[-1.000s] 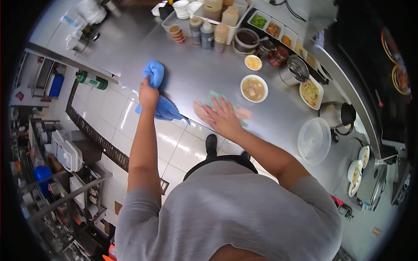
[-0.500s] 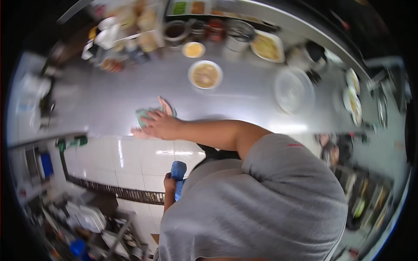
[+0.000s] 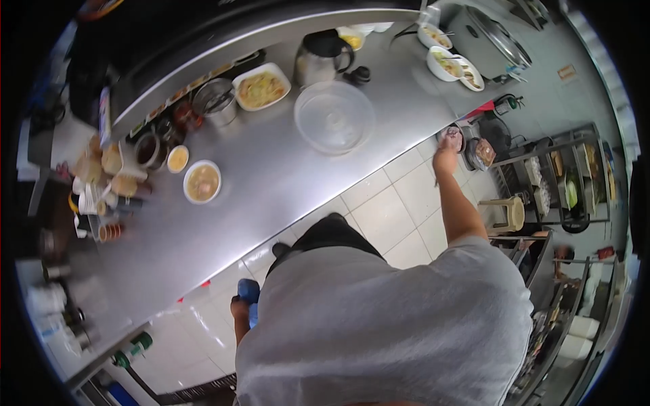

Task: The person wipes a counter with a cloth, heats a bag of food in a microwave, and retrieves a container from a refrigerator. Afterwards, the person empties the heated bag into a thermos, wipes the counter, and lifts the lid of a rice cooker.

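Note:
Low on the left, my left hand is closed around a blue object, perhaps a cloth or bottle; its shape is partly hidden. My right arm stretches out past the counter's right-hand front edge. There my right hand is beside a pinkish item, and its fingers are too unclear to tell whether it grips anything. On the steel counter are a white bowl of soup, a small yellow-filled bowl and a translucent round lid.
A square dish of food, a steel jug and a lidded pot stand along the back. Several food bowls sit near the pot. To the right are a stool and a shelf rack. White tiles cover the floor.
The view has turned to the right. My right hand has left the counter and swung far right; the green cloth under it is no longer visible. My left hand still holds the blue object.

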Demonstrator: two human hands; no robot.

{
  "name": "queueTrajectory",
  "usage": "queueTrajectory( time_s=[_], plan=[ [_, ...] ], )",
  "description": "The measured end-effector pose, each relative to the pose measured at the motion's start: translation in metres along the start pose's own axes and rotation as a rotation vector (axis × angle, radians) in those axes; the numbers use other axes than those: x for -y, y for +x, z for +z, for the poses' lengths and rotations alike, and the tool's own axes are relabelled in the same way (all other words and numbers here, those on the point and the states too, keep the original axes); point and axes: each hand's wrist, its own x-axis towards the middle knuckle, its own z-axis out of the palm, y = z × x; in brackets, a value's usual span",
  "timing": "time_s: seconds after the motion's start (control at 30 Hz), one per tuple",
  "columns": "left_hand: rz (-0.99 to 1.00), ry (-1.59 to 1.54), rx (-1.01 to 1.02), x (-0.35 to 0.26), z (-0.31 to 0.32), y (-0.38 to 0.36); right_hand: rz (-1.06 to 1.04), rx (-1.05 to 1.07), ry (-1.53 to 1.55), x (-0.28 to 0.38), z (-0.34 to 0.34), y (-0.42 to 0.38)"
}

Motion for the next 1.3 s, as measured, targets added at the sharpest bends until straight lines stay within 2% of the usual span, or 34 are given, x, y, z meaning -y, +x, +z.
queueTrajectory(
  time_s=[0.03, 0.07, 0.1, 0.17, 0.2, 0.3, 0.37, 0.43, 0.47, 0.5, 0.53, 0.57, 0.6, 0.63, 0.73, 0.8, 0.87, 0.9, 1.0, 1.07, 1.1, 1.13, 1.17, 1.23, 1.27, 1.3],
  plan=[
    [0.011, 0.03, 0.006, -0.008, 0.0, 0.0, -0.118, -0.028, 0.108, 0.003, 0.006, 0.01],
    [0.014, 0.018, 0.021, 0.012, 0.019, 0.026, -0.145, -0.02, 0.197, 0.039, 0.004, 0.0],
    [0.016, 0.006, 0.037, 0.034, 0.039, 0.053, -0.261, 0.146, 0.215, 0.052, 0.018, -0.006],
    [0.038, 0.053, 0.07, 0.039, 0.062, 0.077, -0.503, 0.462, 0.158, 0.079, 0.062, -0.032],
    [0.059, 0.113, 0.087, 0.028, 0.066, 0.078, -0.656, 0.432, -0.365, 0.125, 0.047, -0.051],
    [0.161, 0.347, 0.116, -0.009, 0.088, 0.082, -0.681, 0.29, -0.051, 0.11, 0.074, -0.037],
    [0.149, 0.316, 0.126, -0.035, 0.106, 0.076, -0.709, 0.284, 0.1, 0.088, 0.078, -0.005],
    [0.202, 0.349, 0.147, -0.065, 0.13, 0.069, -0.585, 0.207, 0.066, 0.037, 0.078, 0.048],
    [0.255, 0.405, 0.162, -0.076, 0.139, 0.067, -0.534, 0.023, 0.152, -0.011, 0.092, 0.07],
    [0.309, 0.46, 0.174, -0.088, 0.147, 0.064, -0.334, 0.121, 0.23, -0.063, 0.099, 0.098],
    [0.288, 0.396, 0.155, -0.112, 0.149, 0.044, -0.132, 0.074, 0.169, -0.119, 0.105, 0.118],
    [0.268, 0.332, 0.136, -0.135, 0.151, 0.024, 0.242, 0.242, 0.292, -0.131, 0.069, 0.137],
    [0.249, 0.267, 0.115, -0.183, 0.143, -0.017, 0.634, 0.364, 0.361, -0.136, 0.024, 0.155],
    [0.262, 0.297, 0.167, -0.188, 0.149, -0.02, 0.221, 0.422, -0.265, -0.23, 0.085, 0.189],
    [0.251, 0.376, 0.002, -0.249, 0.145, -0.107, 0.045, 0.219, -0.03, -0.156, 0.072, 0.244],
    [-0.011, 0.167, -0.012, -0.261, 0.142, -0.126, -0.076, 0.16, 0.145, -0.1, 0.044, 0.237],
    [-0.075, 0.111, -0.13, -0.268, 0.123, -0.142, -0.355, 0.172, 0.057, -0.04, 0.05, 0.23],
    [0.004, 0.031, -0.212, -0.26, 0.114, -0.144, -0.495, 0.158, 0.03, -0.004, 0.051, 0.222],
    [-0.093, -0.054, -0.301, -0.263, 0.082, -0.165, -0.452, 0.931, 0.703, 0.1, -0.001, 0.16],
    [-0.147, -0.182, -0.422, -0.253, 0.075, -0.17, -0.844, 1.263, 0.773, 0.139, -0.029, 0.11],
    [-0.198, -0.274, -0.489, -0.246, 0.071, -0.176, -0.967, 1.366, 0.723, 0.156, -0.043, 0.087],
    [-0.243, -0.365, -0.555, -0.239, 0.069, -0.18, -1.089, 1.461, 0.664, 0.169, -0.053, 0.066],
    [-0.285, -0.453, -0.616, -0.227, 0.067, -0.186, -1.178, 1.424, 0.596, 0.175, -0.053, 0.045],
    [-0.302, -1.398, -0.045, -0.188, 0.067, -0.187, -1.345, 1.313, 0.472, 0.186, -0.048, 0.01],
    [-0.194, -1.805, 0.138, -0.176, 0.07, -0.189, -1.361, 1.368, 0.446, 0.195, -0.052, -0.004],
    [-0.136, -2.001, 0.123, -0.186, 0.066, -0.204, -1.366, 1.429, 0.41, 0.204, -0.057, -0.018]
  ],
)
